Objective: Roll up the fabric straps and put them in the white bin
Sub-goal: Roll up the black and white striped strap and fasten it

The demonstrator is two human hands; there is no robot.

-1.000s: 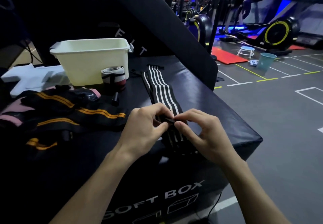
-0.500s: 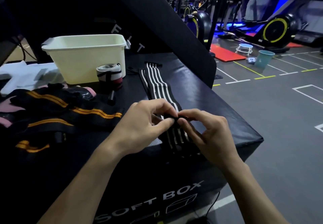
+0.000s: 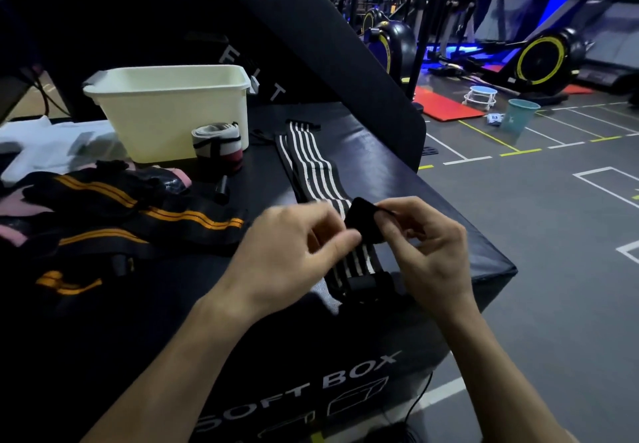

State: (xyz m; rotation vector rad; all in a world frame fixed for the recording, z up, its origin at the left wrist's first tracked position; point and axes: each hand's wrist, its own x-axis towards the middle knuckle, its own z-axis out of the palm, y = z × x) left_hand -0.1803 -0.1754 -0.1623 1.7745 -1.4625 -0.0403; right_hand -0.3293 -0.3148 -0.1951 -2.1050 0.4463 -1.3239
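A black strap with white stripes (image 3: 307, 162) lies stretched along the black soft box (image 3: 397, 180) toward the white bin (image 3: 166, 111). My left hand (image 3: 290, 252) and my right hand (image 3: 425, 245) both pinch its black near end (image 3: 361, 219), lifted and folded over the striped part. A rolled grey and red strap (image 3: 218, 147) stands upright against the bin's front. Black straps with orange stripes (image 3: 138, 214) lie in a loose heap at the left. The bin's inside is hidden from here.
Pink fabric (image 3: 14, 207) and white cloth (image 3: 52, 145) lie at the far left. A slanted black pad (image 3: 311, 38) rises behind the box. The box's right edge drops to the gym floor with a teal bucket (image 3: 520, 116) and exercise machines (image 3: 539, 59).
Both hands have lifted the strap's black end off the box and folded it forward over the striped part. The view has shifted slightly.
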